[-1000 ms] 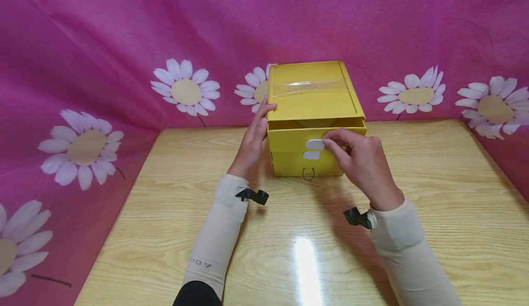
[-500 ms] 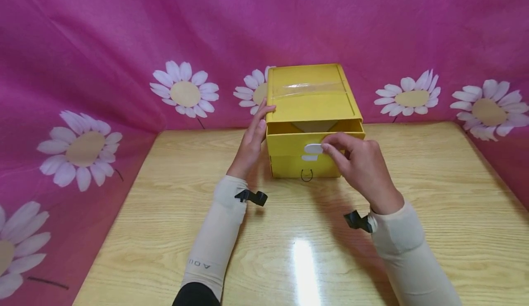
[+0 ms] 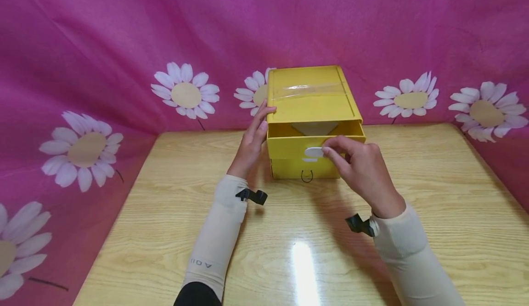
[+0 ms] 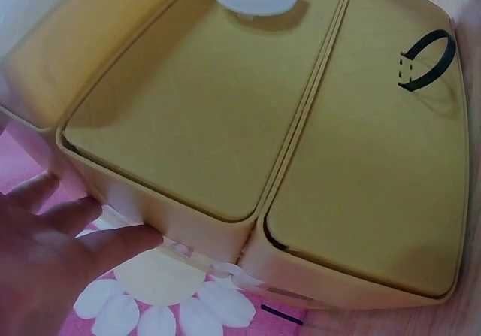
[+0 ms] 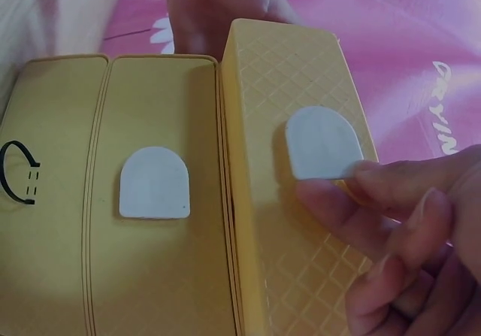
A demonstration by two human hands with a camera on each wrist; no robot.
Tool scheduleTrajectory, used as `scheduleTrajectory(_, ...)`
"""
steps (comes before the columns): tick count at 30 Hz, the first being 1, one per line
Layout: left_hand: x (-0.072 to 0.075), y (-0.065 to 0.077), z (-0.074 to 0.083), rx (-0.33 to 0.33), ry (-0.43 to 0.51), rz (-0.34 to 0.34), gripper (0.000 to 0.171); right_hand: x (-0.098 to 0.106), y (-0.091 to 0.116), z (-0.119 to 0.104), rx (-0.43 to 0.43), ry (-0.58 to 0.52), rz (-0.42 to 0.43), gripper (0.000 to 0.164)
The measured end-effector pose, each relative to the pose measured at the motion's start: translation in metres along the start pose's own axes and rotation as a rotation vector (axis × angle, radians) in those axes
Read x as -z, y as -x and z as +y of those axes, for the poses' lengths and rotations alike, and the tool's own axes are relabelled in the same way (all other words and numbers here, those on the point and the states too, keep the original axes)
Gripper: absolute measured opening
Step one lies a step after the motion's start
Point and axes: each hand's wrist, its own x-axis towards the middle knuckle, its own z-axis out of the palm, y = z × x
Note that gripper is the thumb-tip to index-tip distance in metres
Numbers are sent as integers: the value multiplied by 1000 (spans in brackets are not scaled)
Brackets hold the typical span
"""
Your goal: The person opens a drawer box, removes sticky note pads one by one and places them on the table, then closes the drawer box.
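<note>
Lettering (image 3: 200,263), part of it turned out of sight, runs across the left sleeve (image 3: 215,239); an A can be read, then a round letter that may be O or Q. Black brackets (image 3: 360,225) jut from both pale sleeves above the wood-grain desk (image 3: 165,218). Further out, the right hand (image 3: 365,170) bends inward at the wrist, its thumb and forefinger pinching the lower edge of a white tab (image 3: 313,152) on the top drawer (image 3: 287,146). The left hand (image 3: 249,147) reaches forward, fingers extended and apart, resting against the left side of the yellow box (image 3: 314,108), one fingertip at its top edge. Below the pulled-out drawer, the middle front carries a matching tab (image 5: 154,184), and the bottom one a black loop (image 3: 306,176). Compared with a second ago, the top drawer sticks out further: its opening is wider, more of a pale shape (image 3: 315,127) shows inside, and the middle tab has shrunk to a sliver in the head view. Clear tape (image 3: 303,87) crosses the box's top. Behind hangs pink cloth (image 3: 322,21) with white daisies (image 3: 184,94); white letters (image 5: 445,110), seemingly RYIN, show on pink in the right wrist view.
</note>
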Motion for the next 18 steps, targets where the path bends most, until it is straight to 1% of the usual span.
scheduleTrajectory(8, 1, -1, 1, 9, -6, -1, 40, 1, 5, -2, -7, 7, -2, 10)
scheduleTrajectory(15, 1, -2, 1, 4, -7, 5, 40, 1, 9, -5, 21, -1, -2, 8)
scheduleTrajectory(18, 0, 0, 0, 13, -6, 13, 40, 1, 10, -6, 33, -9, -5, 7)
